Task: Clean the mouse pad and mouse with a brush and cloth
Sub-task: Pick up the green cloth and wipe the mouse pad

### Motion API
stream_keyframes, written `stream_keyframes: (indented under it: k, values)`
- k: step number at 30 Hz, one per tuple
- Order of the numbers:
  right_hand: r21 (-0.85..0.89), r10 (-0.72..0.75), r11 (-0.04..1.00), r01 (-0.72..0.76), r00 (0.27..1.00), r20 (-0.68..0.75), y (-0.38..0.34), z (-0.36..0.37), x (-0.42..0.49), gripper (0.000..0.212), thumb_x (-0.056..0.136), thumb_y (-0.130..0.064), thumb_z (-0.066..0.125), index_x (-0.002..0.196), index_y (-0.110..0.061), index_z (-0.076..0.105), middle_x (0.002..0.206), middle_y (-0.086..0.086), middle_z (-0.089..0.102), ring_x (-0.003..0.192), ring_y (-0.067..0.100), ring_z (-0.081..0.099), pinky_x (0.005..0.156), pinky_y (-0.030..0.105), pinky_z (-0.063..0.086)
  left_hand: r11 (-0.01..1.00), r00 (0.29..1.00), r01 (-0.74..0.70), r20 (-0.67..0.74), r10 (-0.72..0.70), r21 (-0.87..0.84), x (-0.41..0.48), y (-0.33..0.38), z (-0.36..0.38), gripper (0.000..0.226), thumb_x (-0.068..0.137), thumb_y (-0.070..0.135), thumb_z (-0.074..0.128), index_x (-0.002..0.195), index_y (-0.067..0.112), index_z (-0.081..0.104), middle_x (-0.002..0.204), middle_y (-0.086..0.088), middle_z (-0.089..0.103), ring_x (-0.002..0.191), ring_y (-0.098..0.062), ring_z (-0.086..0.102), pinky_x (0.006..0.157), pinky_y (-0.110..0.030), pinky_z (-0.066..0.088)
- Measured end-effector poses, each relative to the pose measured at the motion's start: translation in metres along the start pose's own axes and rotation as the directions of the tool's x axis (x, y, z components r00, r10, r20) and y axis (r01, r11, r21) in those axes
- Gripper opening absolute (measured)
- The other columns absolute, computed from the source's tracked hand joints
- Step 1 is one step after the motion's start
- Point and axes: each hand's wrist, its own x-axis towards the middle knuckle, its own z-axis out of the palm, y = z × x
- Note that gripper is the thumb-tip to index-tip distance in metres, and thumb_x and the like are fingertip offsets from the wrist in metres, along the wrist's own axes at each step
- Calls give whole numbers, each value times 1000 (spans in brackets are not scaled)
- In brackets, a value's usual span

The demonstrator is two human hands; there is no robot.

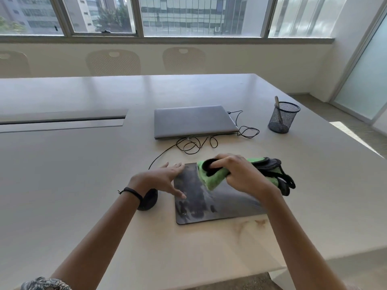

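Two hands in shot: left hand (165, 176), right hand (240, 174). One mouse pad (219, 204), one mouse (149, 200), one cloth (211, 178). One laptop (193, 121), one cable (196, 144), one mesh cup (283, 119) with a single handle (277, 101) in it. One table (83, 164), three chairs (113, 62) along the far side — and one wristband (130, 192).

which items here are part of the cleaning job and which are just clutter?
Job:
mouse pad
green cloth, gripped by the right hand
mouse, partly hidden by the left wrist
left hand, open at the pad's edge

Lying about:
closed laptop
looped cable
mesh cup holding a handled tool, possibly the brush
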Motion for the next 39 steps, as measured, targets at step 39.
stream_keyframes:
  k: [39]
  values:
    - [-35,205,978,-206,979,-15,-9,24,69,36,76,-10,57,110,-18,61,103,14,67,98,34,58,75,33,46,957,998,62,-21,-58,282,0,8,6,115,70,63,63,147,5,0,157,-10,-3,146,-18,-4,115,-40,-11]
